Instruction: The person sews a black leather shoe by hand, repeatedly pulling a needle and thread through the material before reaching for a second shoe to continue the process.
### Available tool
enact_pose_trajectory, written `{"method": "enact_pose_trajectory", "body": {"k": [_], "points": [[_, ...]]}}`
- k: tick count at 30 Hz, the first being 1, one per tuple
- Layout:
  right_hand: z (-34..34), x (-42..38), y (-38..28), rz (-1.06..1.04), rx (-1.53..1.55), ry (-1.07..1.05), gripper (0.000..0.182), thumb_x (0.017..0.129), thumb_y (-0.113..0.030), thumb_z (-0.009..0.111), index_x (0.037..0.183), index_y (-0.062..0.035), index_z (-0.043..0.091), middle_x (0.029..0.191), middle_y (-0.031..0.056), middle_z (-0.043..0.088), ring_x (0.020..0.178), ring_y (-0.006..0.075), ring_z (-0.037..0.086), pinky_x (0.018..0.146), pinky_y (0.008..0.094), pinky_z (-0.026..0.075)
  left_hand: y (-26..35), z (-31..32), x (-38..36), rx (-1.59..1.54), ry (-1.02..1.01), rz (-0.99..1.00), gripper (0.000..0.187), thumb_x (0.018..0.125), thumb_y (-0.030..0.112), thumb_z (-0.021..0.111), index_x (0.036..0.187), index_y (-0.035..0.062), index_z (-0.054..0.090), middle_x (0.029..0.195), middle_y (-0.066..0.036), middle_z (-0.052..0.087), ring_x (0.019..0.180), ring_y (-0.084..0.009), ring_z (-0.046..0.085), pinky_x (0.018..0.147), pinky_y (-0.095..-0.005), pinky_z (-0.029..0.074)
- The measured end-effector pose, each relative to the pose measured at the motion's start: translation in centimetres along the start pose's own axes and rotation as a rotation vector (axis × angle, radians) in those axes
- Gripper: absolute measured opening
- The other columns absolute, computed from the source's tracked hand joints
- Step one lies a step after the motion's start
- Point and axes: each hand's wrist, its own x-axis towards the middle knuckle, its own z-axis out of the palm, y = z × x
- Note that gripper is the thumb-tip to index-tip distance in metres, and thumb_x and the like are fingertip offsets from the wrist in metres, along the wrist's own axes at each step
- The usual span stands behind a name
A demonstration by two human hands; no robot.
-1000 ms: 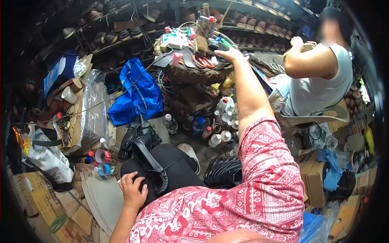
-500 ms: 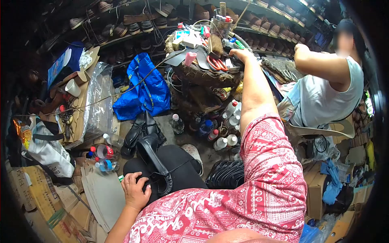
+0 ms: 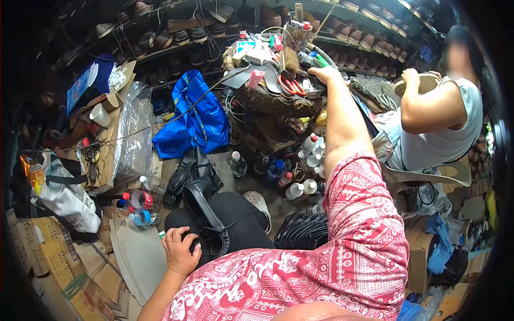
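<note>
My left hand (image 3: 182, 250) lies on my thigh, fingers spread, close beside a black shoe (image 3: 209, 216) that rests across my lap. Stitching shows along the shoe's near edge, and a dark thread trails over my black trousers. My right arm is stretched out to a cluttered work stand (image 3: 278, 109). There my right hand (image 3: 326, 76) reaches in at the right side, its thumb extended and the other fingers mostly hidden. Around it are red-handled scissors (image 3: 292, 85), a brush (image 3: 289, 61), a green-handled tool (image 3: 320, 59) and a pink cup (image 3: 256, 79).
A co-worker (image 3: 439, 112) sits at the right with a shoe sole (image 3: 420, 84) in hand. Several bottles (image 3: 294, 191) stand below the work stand. A blue bag (image 3: 193, 120), black shoes (image 3: 184, 176) and a white clog (image 3: 256, 202) lie on the floor. Cardboard (image 3: 134, 257) is at left.
The co-worker's hands have come down and inward, and a shoe sole now shows in them. My view has shifted slightly; my right hand stays at the stand and my left on my thigh.
</note>
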Motion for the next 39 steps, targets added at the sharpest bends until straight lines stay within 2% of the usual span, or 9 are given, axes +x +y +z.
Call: {"method": "enact_pose_trajectory", "body": {"k": [5, 8, 10, 13, 17, 20, 27, 34, 39], "points": [[-2.6, -0.6, 0.6, -0.097, -0.029, -0.019, 0.057, 0.06, -0.056, 0.075, 0.094, -0.0098, 0.071, 0.083, 0.0053, 0.068, 0.078, 0.0166, 0.064, 0.072, 0.032, 0.048, 0.0, 0.0, -0.1, 0.0, 0.034, 0.017, 0.025, 0.067, 0.018, 0.07, 0.092, 0.0146, 0.064, 0.115, -0.005, 0.052, 0.115, -0.0308, 0.041, 0.098, -0.0464, 0.03], [-4.6, -6.5, 0.7, -0.184, 0.142, 0.355, 0.062, 0.069, -0.051, 0.073, 0.105, -0.0013, 0.067, 0.095, 0.0118, 0.069, 0.085, 0.0187, 0.064, 0.077, 0.0292, 0.048, 0.0, -0.1, -0.2, 0.001, 0.026, 0.001, 0.026, 0.068, 0.018, 0.07, 0.093, 0.0147, 0.065, 0.117, -0.005, 0.051, 0.117, -0.0298, 0.04, 0.099, -0.0462, 0.029], [-3.4, -5.7, 3.6, -0.379, 0.554, 0.342, 0.059, 0.074, -0.05, 0.068, 0.114, -0.0076, 0.064, 0.101, 0.0096, 0.069, 0.094, 0.0225, 0.065, 0.083, 0.0299, 0.048, 0.0, -0.1, -0.3, -0.009, 0.035, 0.007, 0.025, 0.068, 0.018, 0.07, 0.092, 0.0146, 0.065, 0.117, -0.005, 0.052, 0.117, -0.0296, 0.041, 0.099, -0.0458, 0.03], [-3.3, -15.2, 5.3, -0.541, 0.688, 0.499, 0.027, 0.085, -0.027, 0.065, 0.086, -0.0005, 0.067, 0.074, 0.0081, 0.065, 0.068, 0.0131, 0.057, 0.065, 0.0273, 0.044, -0.7, 0.2, -0.4, -0.058, 0.087, 0.05, 0.024, 0.068, 0.016, 0.069, 0.092, 0.0137, 0.065, 0.114, -0.005, 0.053, 0.114, -0.0295, 0.044, 0.098, -0.0444, 0.032], [1.3, -24.1, 11.3, -0.495, 0.743, 0.323, 0.029, 0.09, -0.022, 0.061, 0.073, 0.0013, 0.061, 0.065, 0.0082, 0.055, 0.063, 0.0134, 0.052, 0.061, 0.0282, 0.042, -2.2, -0.5, -1.0, -0.249, 0.201, 0.071, 0.022, 0.07, 0.009, 0.067, 0.092, 0.0107, 0.065, 0.107, -0.008, 0.057, 0.104, -0.0298, 0.051, 0.092, -0.0414, 0.038], [3.8, -31.4, 16.0, -0.22, 0.873, 0.053, 0.027, 0.09, -0.022, 0.061, 0.075, -0.0003, 0.066, 0.073, 0.0032, 0.062, 0.071, 0.0093, 0.056, 0.066, 0.0259, 0.045, -3.6, -2.6, -1.9, -0.245, 0.287, 0.085, 0.016, 0.075, 0.003, 0.062, 0.091, 0.0053, 0.063, 0.096, -0.012, 0.06, 0.094, -0.0305, 0.056, 0.086, -0.0404, 0.041], [4.4, -38.5, 18.6, -0.152, 0.749, -0.146, 0.024, 0.088, -0.022, 0.062, 0.087, 0.0019, 0.066, 0.075, 0.0017, 0.062, 0.069, 0.0074, 0.052, 0.065, 0.0238, 0.042, -6.0, -3.3, -6.6, -0.378, 0.303, -0.179, 0.013, 0.083, 0.001, 0.059, 0.094, -0.0012, 0.064, 0.096, -0.015, 0.062, 0.094, -0.029, 0.058, 0.086, -0.0359, 0.045], [8.2, -41.8, 5.3, -0.725, 0.56, -0.465, 0.024, 0.086, -0.023, 0.066, 0.102, -0.0051, 0.067, 0.097, 0.0123, 0.063, 0.088, 0.0224, 0.063, 0.078, 0.0308, 0.049, -2.5, 0.5, 3.7, -0.644, 0.084, 0.023, 0.032, 0.079, 0.019, 0.069, 0.106, 0.0039, 0.063, 0.106, -0.01, 0.063, 0.075, -0.0169, 0.06, 0.069, -0.0273, 0.049], [9.2, -43.7, 0.0, -0.979, 0.318, -0.626, 0.03, 0.082, -0.02, 0.069, 0.107, -0.0044, 0.063, 0.1, 0.0129, 0.059, 0.094, 0.0256, 0.06, 0.083, 0.0328, 0.047, -2.3, 2.8, 8.3, -0.622, -0.221, 0.017, 0.052, 0.075, 0.034, 0.074, 0.115, 0.0037, 0.059, 0.105, -0.011, 0.062, 0.086, -0.0175, 0.059, 0.079, -0.0315, 0.047]]}}
